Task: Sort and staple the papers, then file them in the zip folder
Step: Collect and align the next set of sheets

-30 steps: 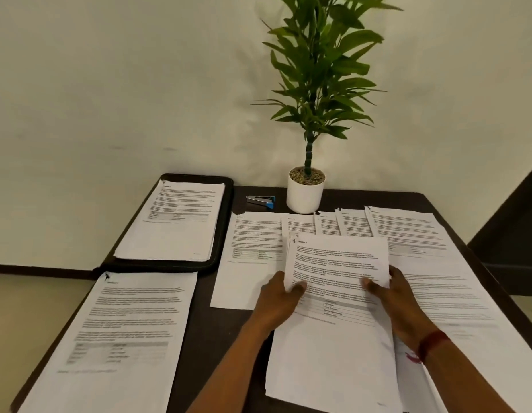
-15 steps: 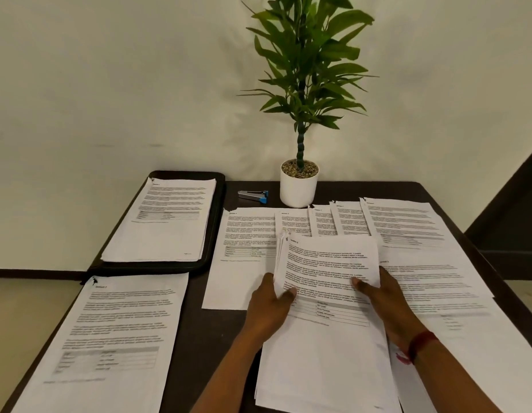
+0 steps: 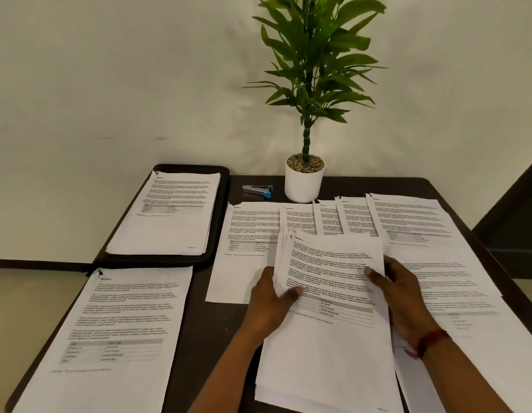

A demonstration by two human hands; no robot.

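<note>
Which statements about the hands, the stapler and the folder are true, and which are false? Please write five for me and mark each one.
1. The left hand and the right hand hold the same front paper stack. True.
2. The stapler lies left of the white plant pot. True.
3. The right hand holds the stapler. False: it holds the front paper stack, and nothing touches the stapler.
4. A far-left paper stack lies on the zip folder. True.
5. The red band is on the left wrist. False: it is on the right wrist.
</note>
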